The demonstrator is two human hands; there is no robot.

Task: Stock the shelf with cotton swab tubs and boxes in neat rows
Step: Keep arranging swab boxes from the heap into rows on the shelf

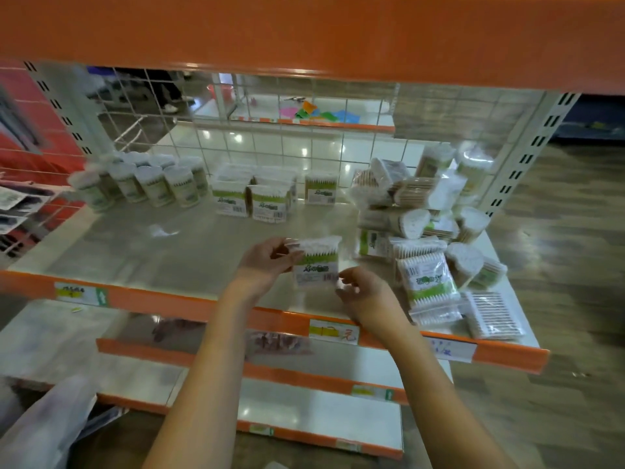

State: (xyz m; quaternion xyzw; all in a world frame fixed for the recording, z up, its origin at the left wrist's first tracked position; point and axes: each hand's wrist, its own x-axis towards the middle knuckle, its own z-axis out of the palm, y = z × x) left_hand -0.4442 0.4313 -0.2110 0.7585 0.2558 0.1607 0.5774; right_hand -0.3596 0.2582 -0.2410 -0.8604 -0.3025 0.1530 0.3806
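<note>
A square cotton swab box (317, 262) with a green band is held above the shelf (145, 242), near its front edge. My left hand (270, 260) grips the box's left side. My right hand (363, 296) pinches its lower right corner. Round swab tubs (148, 184) stand in rows at the back left. Matching boxes (257, 198) stand in the back middle. A loose heap of tubs, boxes and flat swab packs (426, 238) covers the shelf's right end.
An orange shelf beam (304, 38) runs overhead. A wire grid back panel (270, 143) closes the rear. Lower shelves (304, 411) step out below. A clear plastic bag (50, 424) lies at the bottom left. Wood floor lies to the right.
</note>
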